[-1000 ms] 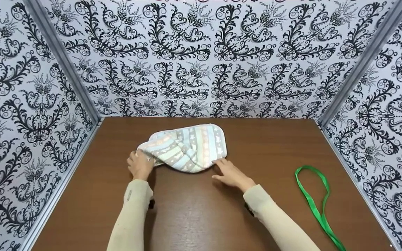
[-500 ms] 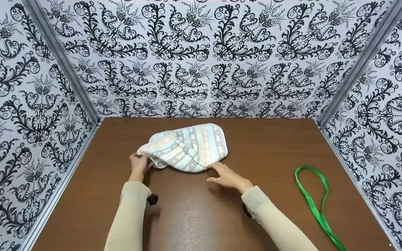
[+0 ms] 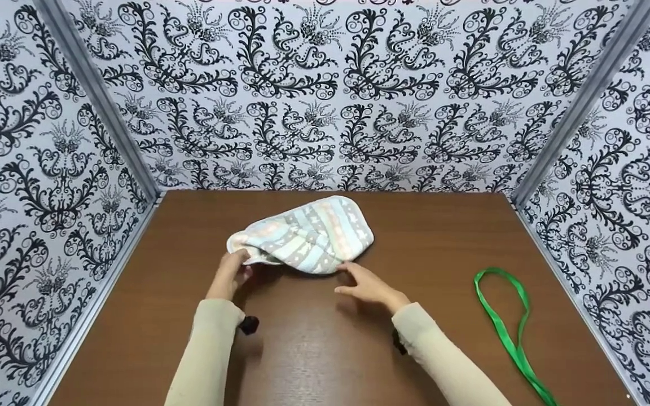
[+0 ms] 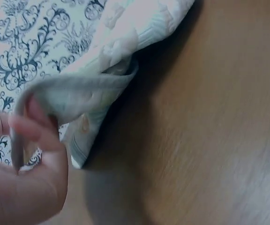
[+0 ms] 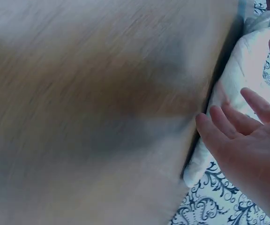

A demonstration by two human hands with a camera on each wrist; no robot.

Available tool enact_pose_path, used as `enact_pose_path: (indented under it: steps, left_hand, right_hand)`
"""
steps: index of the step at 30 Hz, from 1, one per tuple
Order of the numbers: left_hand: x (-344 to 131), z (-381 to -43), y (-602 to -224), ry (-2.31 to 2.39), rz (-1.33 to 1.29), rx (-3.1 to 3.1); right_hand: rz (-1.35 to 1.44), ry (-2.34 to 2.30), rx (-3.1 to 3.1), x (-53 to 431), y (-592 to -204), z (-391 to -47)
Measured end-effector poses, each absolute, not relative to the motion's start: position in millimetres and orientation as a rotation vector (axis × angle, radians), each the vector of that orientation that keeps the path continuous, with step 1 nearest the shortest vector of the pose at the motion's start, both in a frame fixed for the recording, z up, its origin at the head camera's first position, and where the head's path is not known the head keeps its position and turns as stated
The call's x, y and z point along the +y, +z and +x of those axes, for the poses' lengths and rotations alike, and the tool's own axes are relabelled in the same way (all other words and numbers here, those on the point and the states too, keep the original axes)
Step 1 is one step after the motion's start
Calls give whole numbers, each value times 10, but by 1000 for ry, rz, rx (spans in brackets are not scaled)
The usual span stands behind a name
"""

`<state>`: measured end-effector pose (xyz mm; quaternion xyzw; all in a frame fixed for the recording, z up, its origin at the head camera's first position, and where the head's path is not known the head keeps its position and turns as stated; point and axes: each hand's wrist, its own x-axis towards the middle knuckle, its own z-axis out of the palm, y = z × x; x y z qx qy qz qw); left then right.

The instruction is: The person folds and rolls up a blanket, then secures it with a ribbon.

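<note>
A pastel cloth (image 3: 311, 237) with stripes and small white shapes lies partly folded over near the back of the table. My left hand (image 3: 228, 274) pinches its left corner, which is lifted off the table. In the left wrist view the bound edge of the cloth (image 4: 78, 84) runs between the thumb and fingers of the left hand (image 4: 29, 178). My right hand (image 3: 371, 286) is at the near right edge of the cloth, fingers extended. From the right wrist view, its fingertips (image 5: 204, 123) are at the border of the cloth (image 5: 228, 84); how firmly they touch is unclear.
A loop of green ribbon (image 3: 508, 332) lies on the right of the brown table (image 3: 308, 349). Walls with black-and-white scroll patterns (image 3: 325, 101) enclose the table at the back and on both sides, with grey metal posts (image 3: 99, 107) in the corners.
My left hand has taken hold of the cloth's left corner and raised it a little to the right. The cloth has turned slightly. My right hand has shifted slightly left along its edge.
</note>
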<state>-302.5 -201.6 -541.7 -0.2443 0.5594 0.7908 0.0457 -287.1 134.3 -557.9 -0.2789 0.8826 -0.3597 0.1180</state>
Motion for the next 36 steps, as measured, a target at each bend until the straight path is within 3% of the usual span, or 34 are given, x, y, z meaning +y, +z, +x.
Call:
enact_pose_path:
  steps: [8,15,19,22,26,36]
  left_hand:
    - [-1740,-2860,-5413,2451,-328,1316]
    - [-1373,-2835,-5375,2245,-205,1757]
    - [-1175,-2789,-5359,2143,-168,1997]
    - [-1070,-2768,-5434,2106,4,1904]
    - [-944,-2689,-5440,2049,174,1717]
    - [-829,-2597,-5443,1961,135,1798]
  right_hand:
    - [-583,-1345,2462,1380,-5634,-2908]
    - [-339,-1420,2608,1259,-5580,-2903]
    - [-144,-1536,2266,1161,-5533,-2855]
    - [-18,-1593,1966,1097,-5542,-2826]
    - [6,-1614,1875,1030,-5569,-2778]
    - [-34,-1669,2228,1024,-5622,-2748]
